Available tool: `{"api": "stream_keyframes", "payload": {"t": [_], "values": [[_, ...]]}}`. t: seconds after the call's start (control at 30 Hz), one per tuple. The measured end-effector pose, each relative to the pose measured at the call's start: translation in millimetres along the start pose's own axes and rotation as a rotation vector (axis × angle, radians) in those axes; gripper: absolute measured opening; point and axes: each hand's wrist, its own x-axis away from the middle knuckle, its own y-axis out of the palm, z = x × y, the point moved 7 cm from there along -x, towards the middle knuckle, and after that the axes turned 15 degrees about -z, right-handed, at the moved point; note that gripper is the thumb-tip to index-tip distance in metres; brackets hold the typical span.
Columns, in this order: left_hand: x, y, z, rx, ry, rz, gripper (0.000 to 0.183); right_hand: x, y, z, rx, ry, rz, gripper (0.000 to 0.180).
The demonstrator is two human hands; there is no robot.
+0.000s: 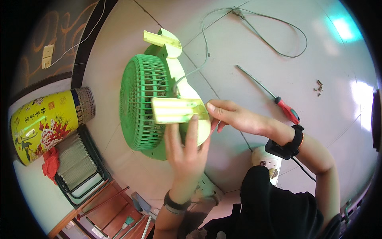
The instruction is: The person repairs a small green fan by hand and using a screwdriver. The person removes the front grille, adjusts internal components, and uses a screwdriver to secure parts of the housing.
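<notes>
A green electric fan (143,101) with a round plastic grille stands on the tiled floor, its grille facing left. Pale yellow trim runs along its base (179,71), and a pale yellow panel juts out at each end, a near panel (173,110) and a far panel (155,38). My left hand (186,149) grips the near end of the base, fingers against the near panel. At the base's outer edge, my right hand (229,115) holds on with thumb and curled fingers; its fingertips are partly hidden. The grey power cord (206,44) leaves the fan's underside.
A screwdriver (268,92) with a red handle lies right of the fan, and several small screws (319,88) lie farther right. The cord's plug (238,12) rests on the floor. To the left are a yellow floral vase (44,122) and a wire rack (79,161).
</notes>
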Motion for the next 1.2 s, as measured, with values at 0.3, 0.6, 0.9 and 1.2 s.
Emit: {"api": "stream_keyframes", "payload": {"t": [0.3, 0.6, 0.9, 1.2], "values": [[9, -53, -50, 0.119, 0.012, 0.059, 0.067, -31, 46, -30, -0.035, -0.119, -0.119, 0.051], [9, -142, -92, 0.33, -0.176, 0.349, 0.06, -26, 42, -76, -0.035, -0.315, -0.086, 0.044], [56, -89, -208, 1.306, -0.669, 0.583, 0.068, 24, -24, -70, -0.046, -0.354, 0.241, 0.046], [93, 15, -217, 1.645, -0.728, 0.467, 0.071, 46, -53, -51, 0.0, -0.292, 0.384, 0.039]]}}
